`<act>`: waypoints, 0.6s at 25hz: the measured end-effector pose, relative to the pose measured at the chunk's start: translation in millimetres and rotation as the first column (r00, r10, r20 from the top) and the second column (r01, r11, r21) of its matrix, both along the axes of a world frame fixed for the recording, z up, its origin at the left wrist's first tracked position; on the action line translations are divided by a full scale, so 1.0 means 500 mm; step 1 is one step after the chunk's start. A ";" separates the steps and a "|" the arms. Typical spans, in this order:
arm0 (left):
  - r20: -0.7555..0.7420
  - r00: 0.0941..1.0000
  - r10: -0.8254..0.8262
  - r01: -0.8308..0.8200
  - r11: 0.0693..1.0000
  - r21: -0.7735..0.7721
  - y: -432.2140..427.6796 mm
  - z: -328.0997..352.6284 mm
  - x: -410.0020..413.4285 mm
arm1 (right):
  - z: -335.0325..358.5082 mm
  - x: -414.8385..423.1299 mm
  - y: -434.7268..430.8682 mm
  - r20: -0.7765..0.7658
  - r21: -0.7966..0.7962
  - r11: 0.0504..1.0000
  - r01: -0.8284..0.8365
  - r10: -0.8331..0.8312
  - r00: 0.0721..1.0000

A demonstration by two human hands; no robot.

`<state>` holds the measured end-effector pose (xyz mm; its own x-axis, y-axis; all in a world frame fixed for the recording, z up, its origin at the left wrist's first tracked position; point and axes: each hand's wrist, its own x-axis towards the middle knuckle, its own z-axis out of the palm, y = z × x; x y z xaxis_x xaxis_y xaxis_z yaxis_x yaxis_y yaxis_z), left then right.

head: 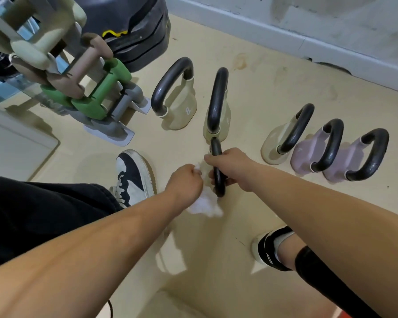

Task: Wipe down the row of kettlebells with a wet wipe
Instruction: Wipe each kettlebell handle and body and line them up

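A row of kettlebells stands on the beige floor: two cream ones (179,104) (217,115) at the left, a cream one (283,138) and two lilac ones (317,150) (354,159) at the right, all with black handles. In front of the row my right hand (230,168) grips the black handle (217,173) of another cream kettlebell, whose body is mostly hidden behind my hands. My left hand (185,182) presses a crumpled white wet wipe (205,206) against that kettlebell's body.
A rack of cream, brown and green dumbbells (78,88) stands at the left on grey feet. A black padded object (133,31) sits behind it. A white wall base (308,42) runs behind the row. My shoes (133,175) (269,251) are near the held kettlebell.
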<state>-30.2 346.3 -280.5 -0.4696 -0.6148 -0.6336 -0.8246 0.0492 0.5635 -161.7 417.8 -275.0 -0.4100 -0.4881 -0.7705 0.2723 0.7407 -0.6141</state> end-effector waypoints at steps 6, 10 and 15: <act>-0.023 0.999 -0.035 0.038 0.980 0.197 0.012 0.042 -0.047 | 0.000 -0.006 0.022 -0.109 0.065 0.989 0.132 -0.124 0.986; -0.076 0.988 -0.138 0.149 0.976 0.159 0.010 0.071 -0.091 | 0.005 -0.032 0.009 -0.118 0.103 0.955 0.278 -0.266 0.957; -0.106 0.981 -0.165 0.178 0.977 0.120 -0.011 0.078 -0.165 | 0.010 -0.101 -0.025 -0.136 0.115 0.924 0.364 -0.348 0.928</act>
<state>-112.5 340.9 -241.7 -0.6228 -0.4365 -0.6494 -0.7526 0.1073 0.6496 -212.3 405.2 -270.0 -0.6240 -0.1881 -0.7584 0.4692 0.6859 -0.5562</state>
